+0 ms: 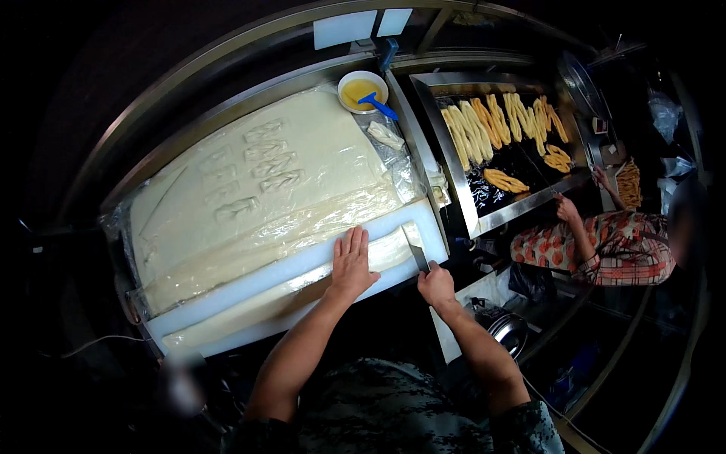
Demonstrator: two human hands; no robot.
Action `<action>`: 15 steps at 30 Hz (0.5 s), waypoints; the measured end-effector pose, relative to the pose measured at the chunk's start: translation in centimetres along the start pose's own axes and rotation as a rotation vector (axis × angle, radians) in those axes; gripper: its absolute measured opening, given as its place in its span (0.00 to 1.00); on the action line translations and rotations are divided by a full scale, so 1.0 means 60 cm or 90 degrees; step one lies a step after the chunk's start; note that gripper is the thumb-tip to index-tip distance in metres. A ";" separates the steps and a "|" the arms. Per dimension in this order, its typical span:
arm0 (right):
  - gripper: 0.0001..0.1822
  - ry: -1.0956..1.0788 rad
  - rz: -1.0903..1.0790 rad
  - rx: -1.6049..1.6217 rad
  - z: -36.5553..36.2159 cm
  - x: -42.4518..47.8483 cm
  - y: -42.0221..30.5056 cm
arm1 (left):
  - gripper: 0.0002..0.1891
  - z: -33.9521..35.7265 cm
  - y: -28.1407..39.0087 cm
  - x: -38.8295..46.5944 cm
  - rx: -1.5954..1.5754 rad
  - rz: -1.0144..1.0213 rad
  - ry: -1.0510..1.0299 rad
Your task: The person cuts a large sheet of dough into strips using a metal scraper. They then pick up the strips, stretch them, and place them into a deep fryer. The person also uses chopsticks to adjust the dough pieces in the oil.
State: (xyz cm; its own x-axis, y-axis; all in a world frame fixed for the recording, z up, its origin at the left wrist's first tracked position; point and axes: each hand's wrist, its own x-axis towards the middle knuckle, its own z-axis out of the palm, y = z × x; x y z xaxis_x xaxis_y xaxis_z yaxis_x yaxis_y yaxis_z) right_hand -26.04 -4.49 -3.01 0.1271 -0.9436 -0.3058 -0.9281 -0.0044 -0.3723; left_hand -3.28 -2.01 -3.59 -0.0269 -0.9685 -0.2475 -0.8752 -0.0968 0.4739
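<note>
A long flat strip of dough (244, 316) lies along the white cutting board (391, 282) in front of me. My left hand (351, 264) rests on the strip with its palm down and fingers outstretched. In my right hand (438, 285) is the handle of a knife (418, 255). Its blade reaches across the strip near the board's right end, touching the dough. Behind the board spreads a large sheet of dough (323, 142) under clear plastic film, with several twisted dough pieces (275, 158) upon the sheet.
A white bowl of yellow liquid (357, 91) holds a blue brush (379, 105). To the right, fried dough sticks (505, 180) float in a fryer of dark oil (482, 205). A co-worker (618, 249) stands at the fryer. A lidded metal pot (509, 335) is beside my right arm.
</note>
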 end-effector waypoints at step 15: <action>0.13 -0.039 0.012 0.003 0.005 0.080 -0.111 | 0.55 -0.010 -0.009 -0.012 0.000 -0.007 -0.030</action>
State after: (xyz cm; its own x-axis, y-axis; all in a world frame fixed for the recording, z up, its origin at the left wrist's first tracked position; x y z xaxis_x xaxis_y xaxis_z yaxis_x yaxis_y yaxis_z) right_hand -19.14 -8.92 -2.25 0.1316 -0.9214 -0.3656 -0.9287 0.0144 -0.3706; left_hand -2.47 -1.38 -3.15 -0.0394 -0.9555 -0.2923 -0.8759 -0.1077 0.4703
